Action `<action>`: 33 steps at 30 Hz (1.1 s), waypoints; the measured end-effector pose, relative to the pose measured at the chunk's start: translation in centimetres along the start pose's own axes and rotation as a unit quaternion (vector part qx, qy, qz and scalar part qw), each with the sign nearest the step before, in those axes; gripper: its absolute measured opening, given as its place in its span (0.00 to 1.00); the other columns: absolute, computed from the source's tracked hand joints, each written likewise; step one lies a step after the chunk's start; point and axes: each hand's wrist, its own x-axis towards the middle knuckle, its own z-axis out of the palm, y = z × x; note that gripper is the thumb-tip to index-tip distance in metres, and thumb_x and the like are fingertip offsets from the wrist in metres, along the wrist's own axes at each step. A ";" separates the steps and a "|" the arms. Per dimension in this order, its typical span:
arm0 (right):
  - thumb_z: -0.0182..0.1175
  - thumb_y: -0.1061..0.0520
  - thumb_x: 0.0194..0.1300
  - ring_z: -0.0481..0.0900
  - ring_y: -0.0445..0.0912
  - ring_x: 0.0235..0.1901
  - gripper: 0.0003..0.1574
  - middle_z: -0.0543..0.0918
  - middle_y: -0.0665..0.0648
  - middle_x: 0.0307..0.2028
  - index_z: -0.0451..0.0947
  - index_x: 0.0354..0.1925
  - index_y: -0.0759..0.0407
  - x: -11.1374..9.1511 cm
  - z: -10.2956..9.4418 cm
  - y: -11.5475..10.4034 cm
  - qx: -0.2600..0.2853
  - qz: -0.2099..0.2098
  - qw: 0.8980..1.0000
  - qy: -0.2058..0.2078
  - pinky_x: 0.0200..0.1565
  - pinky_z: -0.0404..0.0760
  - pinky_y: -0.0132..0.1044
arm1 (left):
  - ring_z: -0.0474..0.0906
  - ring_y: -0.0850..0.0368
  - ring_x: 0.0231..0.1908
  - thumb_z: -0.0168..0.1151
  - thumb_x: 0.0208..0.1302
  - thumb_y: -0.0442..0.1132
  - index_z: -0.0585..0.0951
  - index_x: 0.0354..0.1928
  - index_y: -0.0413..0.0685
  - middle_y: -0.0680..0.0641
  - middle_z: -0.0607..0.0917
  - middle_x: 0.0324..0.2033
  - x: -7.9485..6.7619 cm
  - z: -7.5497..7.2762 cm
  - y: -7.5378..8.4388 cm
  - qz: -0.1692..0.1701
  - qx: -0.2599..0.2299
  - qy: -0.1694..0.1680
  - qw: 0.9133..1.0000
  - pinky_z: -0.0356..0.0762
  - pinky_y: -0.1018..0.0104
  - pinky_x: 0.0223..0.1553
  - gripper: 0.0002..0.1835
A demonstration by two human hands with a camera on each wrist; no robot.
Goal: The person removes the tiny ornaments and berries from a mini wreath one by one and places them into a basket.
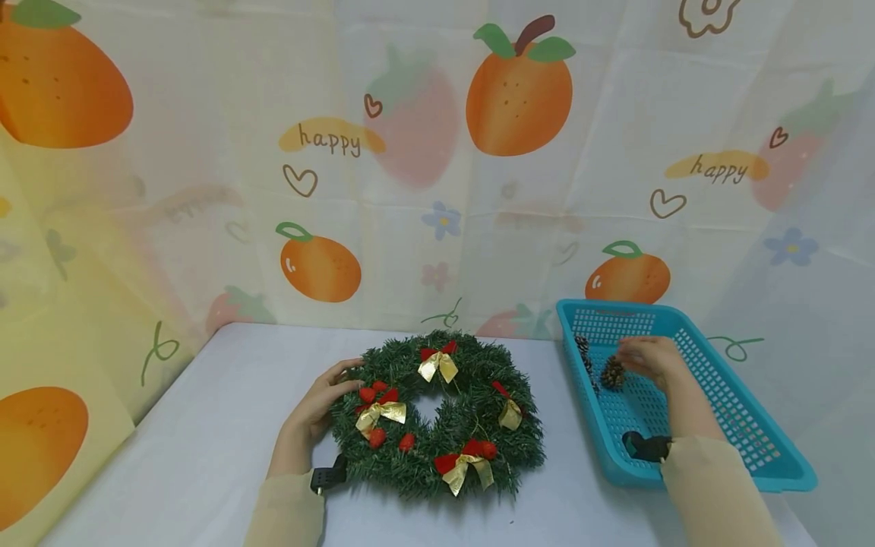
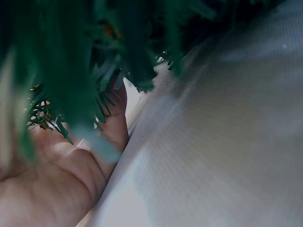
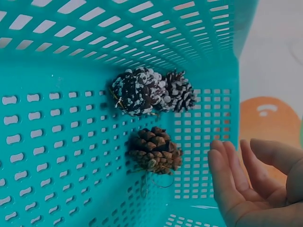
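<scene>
Wreath mid-table, three pinecones in basket, one hand at each

Table: widest open stretch is at 9 o'clock, out to the left edge; back edge meets the fruit-print backdrop.

Left hand: on the wreath's rim at 9–10 o'clock. Fingertips buried in needles; can't tell if clamped.

Wreath: lying flat, one. Four red-and-gold bows at 12, 3, 5 and 9. Five red berries visible: two near 10, two near 8, one at 4.

Narrow strip of table, then blue basket at wreath's 3 o'clock. Two frosted pinecones by its left wall, one brown pinecone beside them, all toward basket's 10. More floor room toward 6, partly behind the forearm.

Right hand: over basket, brown cone's 2 o'clock. Thumb and fingers apart, loosely bent, holding nothing; wrist view shows a gap to the cones.
</scene>
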 end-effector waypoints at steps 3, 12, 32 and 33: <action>0.50 0.56 0.75 0.82 0.27 0.32 0.36 0.80 0.44 0.39 0.55 0.72 0.75 -0.2 0.0 -0.3 0.021 -0.003 1.000 0.003 0.51 0.85 0.33 | 0.41 0.35 0.78 0.59 0.68 0.39 0.69 0.68 0.44 0.40 0.56 0.77 0.0 0.0 0.0 -0.002 0.001 0.000 1.000 0.37 0.23 0.70 0.28; 0.50 0.57 0.75 0.81 0.26 0.33 0.37 0.77 0.38 0.36 0.53 0.73 0.73 -0.4 0.3 -1.5 0.056 -0.017 0.998 -0.001 0.50 0.85 0.30 | 0.44 0.34 0.77 0.59 0.68 0.39 0.69 0.69 0.43 0.40 0.56 0.77 0.0 0.0 0.0 0.006 0.000 -0.005 1.000 0.37 0.25 0.71 0.28; 0.58 0.57 0.71 0.86 0.30 0.38 0.33 0.86 0.36 0.33 0.62 0.68 0.66 -2.5 0.3 -4.5 0.201 -0.114 0.973 -0.029 0.45 0.84 0.24 | 0.46 0.33 0.76 0.59 0.68 0.41 0.68 0.70 0.46 0.40 0.54 0.77 0.0 -0.1 -0.1 0.003 0.011 -0.014 1.000 0.38 0.23 0.70 0.29; 0.59 0.57 0.70 0.86 0.30 0.38 0.29 0.86 0.37 0.34 0.65 0.65 0.63 -2.8 0.3 -4.7 0.209 -0.119 0.970 -0.032 0.46 0.84 0.24 | 0.44 0.33 0.77 0.59 0.68 0.41 0.68 0.70 0.47 0.40 0.54 0.77 0.0 -0.1 -0.1 0.002 0.012 -0.013 1.000 0.38 0.23 0.70 0.29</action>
